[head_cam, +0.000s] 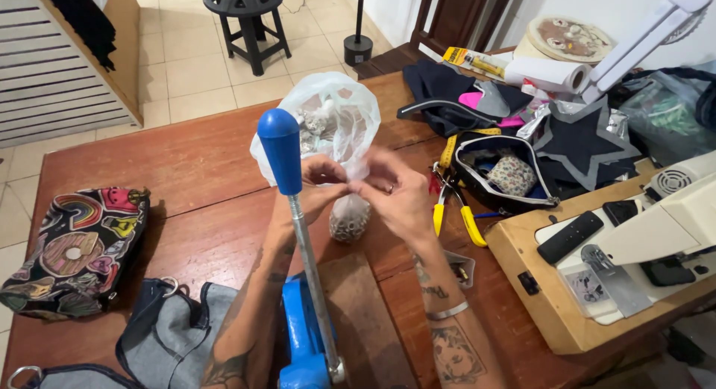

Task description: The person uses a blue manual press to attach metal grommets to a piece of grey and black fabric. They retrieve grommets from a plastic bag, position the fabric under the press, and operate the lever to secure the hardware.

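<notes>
Both hands meet over the middle of the brown wooden table point(186, 165). Left hand point(319, 182) and right hand point(395, 195), fingers pinched narrow, grip the twisted neck of a thin clear plastic bag point(335, 117) holding small grey metal pieces; a tight bulge of the bag hangs below the hands, touching the table. Just in front stands a blue hand press with a blue knob and steel lever point(298, 232). Yellow-handled pliers point(455, 210) lie right of the right hand. Colourful patchwork pouch point(74, 247) sits at the table's left edge, grey denim fabric point(171, 337) near it. White sewing machine point(671, 225) at far right.
</notes>
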